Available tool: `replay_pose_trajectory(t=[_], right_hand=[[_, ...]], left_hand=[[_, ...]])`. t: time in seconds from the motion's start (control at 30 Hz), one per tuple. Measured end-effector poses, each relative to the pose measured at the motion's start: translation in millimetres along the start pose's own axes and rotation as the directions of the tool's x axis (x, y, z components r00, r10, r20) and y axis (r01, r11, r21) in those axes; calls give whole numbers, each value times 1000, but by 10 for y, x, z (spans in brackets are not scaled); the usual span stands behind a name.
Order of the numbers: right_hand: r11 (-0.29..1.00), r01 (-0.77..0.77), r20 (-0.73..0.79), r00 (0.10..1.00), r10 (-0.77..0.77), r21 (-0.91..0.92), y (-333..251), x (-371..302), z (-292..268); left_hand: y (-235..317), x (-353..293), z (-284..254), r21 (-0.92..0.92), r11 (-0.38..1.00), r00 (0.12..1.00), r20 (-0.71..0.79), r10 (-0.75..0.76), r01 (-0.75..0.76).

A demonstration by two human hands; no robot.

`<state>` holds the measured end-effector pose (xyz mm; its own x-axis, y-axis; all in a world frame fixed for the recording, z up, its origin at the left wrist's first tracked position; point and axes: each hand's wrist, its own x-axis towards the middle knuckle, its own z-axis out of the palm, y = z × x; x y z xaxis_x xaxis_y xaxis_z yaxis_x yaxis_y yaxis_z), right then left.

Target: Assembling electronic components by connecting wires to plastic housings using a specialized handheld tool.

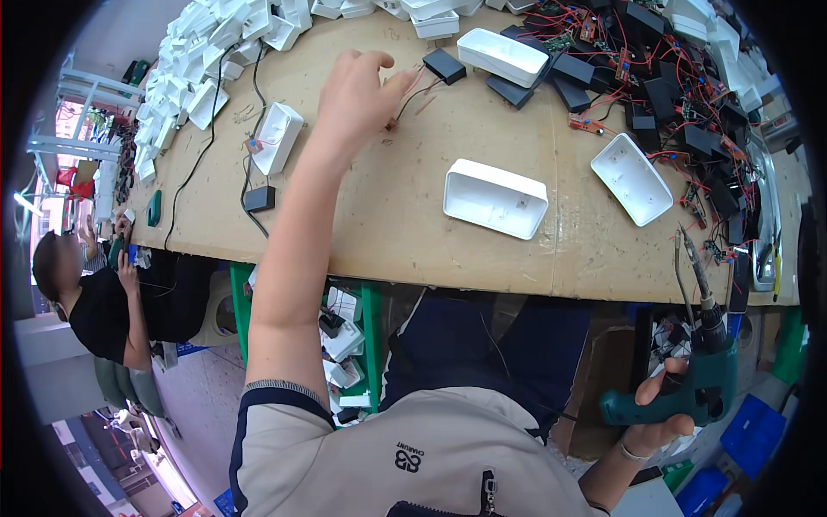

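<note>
I have the left hand (pixel 357 99) half open over the desk (pixel 388 202), thumb apart from forefinger, beside a black box (pixel 444 65); whether it touches the box's wire (pixel 415 93) I can't tell. My right hand (pixel 655 435) wraps the grip of a green soldering gun (pixel 713 379) near the desk's front edge.

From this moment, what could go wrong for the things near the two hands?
If hot, the tip of the green soldering gun in the right hand might mark the nearby white plastic case. The left hand might knock the wired black box beside it.
</note>
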<state>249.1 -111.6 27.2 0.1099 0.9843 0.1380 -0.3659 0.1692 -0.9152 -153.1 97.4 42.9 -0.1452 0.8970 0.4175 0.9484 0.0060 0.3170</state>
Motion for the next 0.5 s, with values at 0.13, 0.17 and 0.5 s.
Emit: replay_pose_trajectory(t=[0.13,0.17,0.5], right_hand=[[1000,2,-4,1000,-2,5,32,15,-4],[1000,2,5,1000,-2,3,40,17,-14],[1000,3,4,1000,-3,-13,65,84,60]], left_hand=[[48,194,63,-161,915,853,450,-264,369],[21,188,100,-231,903,870,432,-238,362],[-1,137,180,-309,870,857,470,-212,385]])
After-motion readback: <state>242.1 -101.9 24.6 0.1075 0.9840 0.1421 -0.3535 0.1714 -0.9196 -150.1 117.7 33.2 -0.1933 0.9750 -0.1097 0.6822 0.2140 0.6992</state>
